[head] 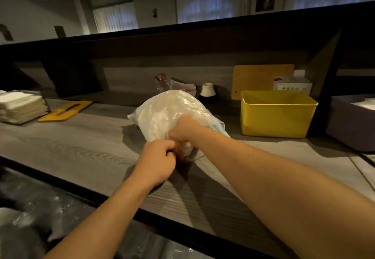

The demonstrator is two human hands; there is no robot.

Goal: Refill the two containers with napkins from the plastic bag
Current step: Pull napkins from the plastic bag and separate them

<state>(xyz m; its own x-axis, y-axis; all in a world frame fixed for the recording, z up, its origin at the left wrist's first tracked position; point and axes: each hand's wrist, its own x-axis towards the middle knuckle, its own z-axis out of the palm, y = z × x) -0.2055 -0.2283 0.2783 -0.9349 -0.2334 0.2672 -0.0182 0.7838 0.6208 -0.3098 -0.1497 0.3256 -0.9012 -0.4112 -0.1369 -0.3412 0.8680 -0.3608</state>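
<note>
Plastic bag [172,114] of napkins lies mid-worktop [81,147], well back from the near edge. Right hand [182,129] grips its near end, fingers curled into the plastic. Left hand [156,161], fingers curled tight, pinches the bag's bunched neck just beside it.

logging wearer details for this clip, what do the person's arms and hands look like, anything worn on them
Both forearms are bare: no sleeves show up to the frame edge. The left hand and right hand wear no gloves, and no watch, bracelet or ring is visible on them.

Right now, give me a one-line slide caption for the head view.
Both hands, left and right, grip the napkin-filled plastic bag beside the yellow container.
</note>
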